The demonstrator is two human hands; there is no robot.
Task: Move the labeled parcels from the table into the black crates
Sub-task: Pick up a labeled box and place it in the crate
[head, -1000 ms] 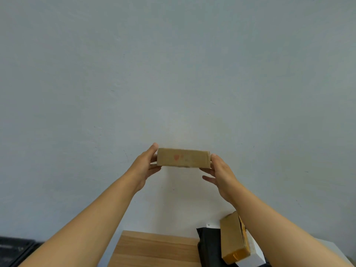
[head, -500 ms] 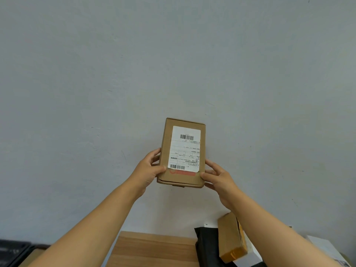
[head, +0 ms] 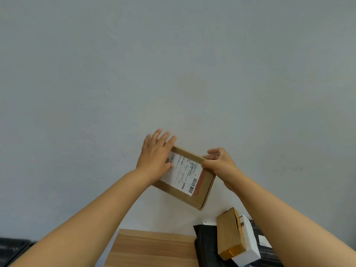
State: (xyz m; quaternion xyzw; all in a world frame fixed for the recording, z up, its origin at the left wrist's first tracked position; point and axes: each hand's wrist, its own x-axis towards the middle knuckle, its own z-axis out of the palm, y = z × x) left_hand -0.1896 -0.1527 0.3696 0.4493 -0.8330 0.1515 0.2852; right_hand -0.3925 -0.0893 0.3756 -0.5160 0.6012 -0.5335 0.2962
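fingers point(head: 159, 136) of the left hand point(head: 155, 157) are spread and laid flat, palm down over the upper left part of the cardboard parcel point(head: 185, 177), covering one end of its white shipping label point(head: 181, 173). their tips reach past the parcel's far edge, in front of the grey wall point(head: 173, 64). the right hand point(head: 219, 163) pinches the parcel's upper right corner, thumb on the labelled face and the other fingers curled behind the edge. the parcel is held up in the air between both hands, tilted, with the label facing the camera and a barcode and a red mark toward the end below the right thumb. well below the fingers lies the wooden table point(head: 150, 247). under the right forearm sits a pile: a smaller brown box point(head: 229, 234) on a black bag point(head: 205, 245), touching a white box point(head: 249, 241). far below and left of the left hand, a black crate point(head: 11, 249) shows at the corner.
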